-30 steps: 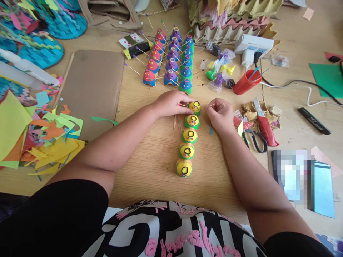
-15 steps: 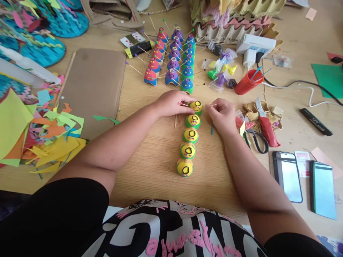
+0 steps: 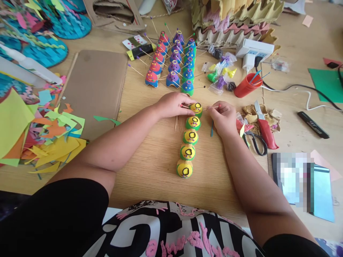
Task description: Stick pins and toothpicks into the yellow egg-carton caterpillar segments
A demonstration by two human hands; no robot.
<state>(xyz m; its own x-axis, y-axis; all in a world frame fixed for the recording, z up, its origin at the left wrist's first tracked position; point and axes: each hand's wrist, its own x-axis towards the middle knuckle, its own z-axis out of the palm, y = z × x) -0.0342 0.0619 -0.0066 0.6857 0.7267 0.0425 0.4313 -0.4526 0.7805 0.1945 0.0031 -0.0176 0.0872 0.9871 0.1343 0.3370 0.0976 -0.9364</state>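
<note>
A strip of yellow-and-green painted cups [image 3: 190, 137] with black rings and small dots runs toward me on the wooden table. My left hand [image 3: 178, 104] is closed around the left side of the farthest cup, where a red-tipped stick [image 3: 184, 106] pokes out. On the right, my right hand [image 3: 221, 112] pinches another red-tipped stick [image 3: 215, 106], whose plain end points at that same cup. Several bare sticks [image 3: 178, 123] lie below my left hand. A blue stick [image 3: 212, 128] lies beside my right hand.
Red, purple and blue painted strips [image 3: 173, 67] with sticks stand beyond my hands. Right: red cup [image 3: 248, 85], scissors [image 3: 257, 142], red-handled knife [image 3: 266, 134], partly blurred phones [image 3: 323, 192]. Left: cardboard [image 3: 93, 89], paper scraps [image 3: 59, 142]. Small plastic bags [image 3: 221, 76] lie beyond my right hand.
The view has shifted slightly. Both hands keep nearly the same places, and the right-hand stick still points at the farthest yellow cup.
</note>
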